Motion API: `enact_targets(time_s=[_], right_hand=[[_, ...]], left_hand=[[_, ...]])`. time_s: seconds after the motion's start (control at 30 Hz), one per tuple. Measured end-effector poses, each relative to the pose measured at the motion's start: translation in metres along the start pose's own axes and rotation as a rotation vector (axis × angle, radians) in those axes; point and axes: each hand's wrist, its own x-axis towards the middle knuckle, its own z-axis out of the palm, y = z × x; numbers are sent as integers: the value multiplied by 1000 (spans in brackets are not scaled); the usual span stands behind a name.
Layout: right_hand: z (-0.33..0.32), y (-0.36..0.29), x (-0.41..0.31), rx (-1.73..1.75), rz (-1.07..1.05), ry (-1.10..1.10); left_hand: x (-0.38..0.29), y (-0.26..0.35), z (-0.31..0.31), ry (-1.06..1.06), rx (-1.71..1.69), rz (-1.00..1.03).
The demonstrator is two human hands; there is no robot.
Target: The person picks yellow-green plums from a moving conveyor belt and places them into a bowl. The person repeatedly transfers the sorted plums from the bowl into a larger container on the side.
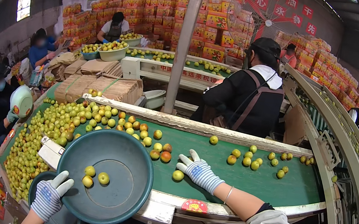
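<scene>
My left hand [51,193], in a striped white-fingered work glove, grips the rim of a round blue-green plastic basin [121,202]. Three yellow-green jujube-like fruits [104,178] lie inside this basin, which leans over the near rail. On the right, my right hand [198,171], gloved the same way, reaches over the green conveyor belt [205,152] with fingers spread. A single green fruit [178,175] sits on the belt just below its fingertips. Two reddish fruits [165,156] rest a little to the left. The palm side of my right hand is hidden.
Many fruits [41,131] crowd the belt's left end. A second basin [58,220] is below mine. Stacked cardboard [105,87] stands behind the far rail, beside a metal post [185,41]. A co-worker [251,88] is across the belt; another person [0,99] holds a pale basin [22,100].
</scene>
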Motion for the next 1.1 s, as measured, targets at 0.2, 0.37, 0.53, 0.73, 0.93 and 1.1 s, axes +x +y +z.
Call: enact_targets(time_s=[0.2, 0.37, 0.53, 0.73, 0.93, 1.1], right_hand=[[-52, -9, 4, 203, 193, 272], [-57, 72, -32, 10, 738, 229], [-34, 96, -46, 181, 715, -171], [-52, 92, 7, 118, 698, 71], [6, 110, 40, 232, 334, -88], [4, 98, 66, 452, 365, 53]], left_hand=[[-3, 7, -21, -191, 101, -111], [-17, 12, -48, -148, 85, -363], [-35, 14, -66, 153, 99, -350], [-58, 61, -109, 168, -76, -474], [-106, 97, -127, 15, -617, -757], [-233, 120, -99, -705, -1505, -726]])
